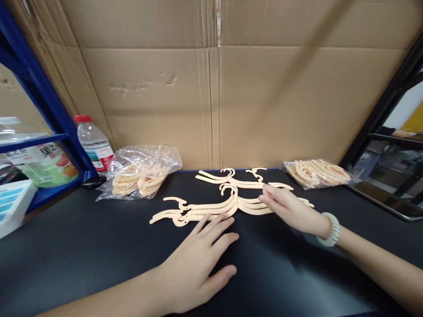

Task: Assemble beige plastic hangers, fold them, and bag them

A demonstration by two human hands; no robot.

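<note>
The left hand (198, 257) is laid flat and open on the black table (82, 251), its fingertips (218, 219) just touching the near edge of a loose stack of small cream plastic hangers (211, 207); nothing is gripped. The right hand (291, 209), a pale bead bracelet (330, 229) at its wrist, is rested open on the right arms of the same stack, pressing rather than grasping. A second pair of hangers (238, 179) is lying just behind.

The stack is only loosely aligned, hooks fanned to the left, so a sideways push is judged likely to splay it further or snag the hooks together. The table looks smooth, and the thin pieces could slide toward the cardboard wall (211, 88).

Two clear bags of hangers are seen, one to the left (142, 174) beside a water bottle (94, 143), one to the right (317, 172).
</note>
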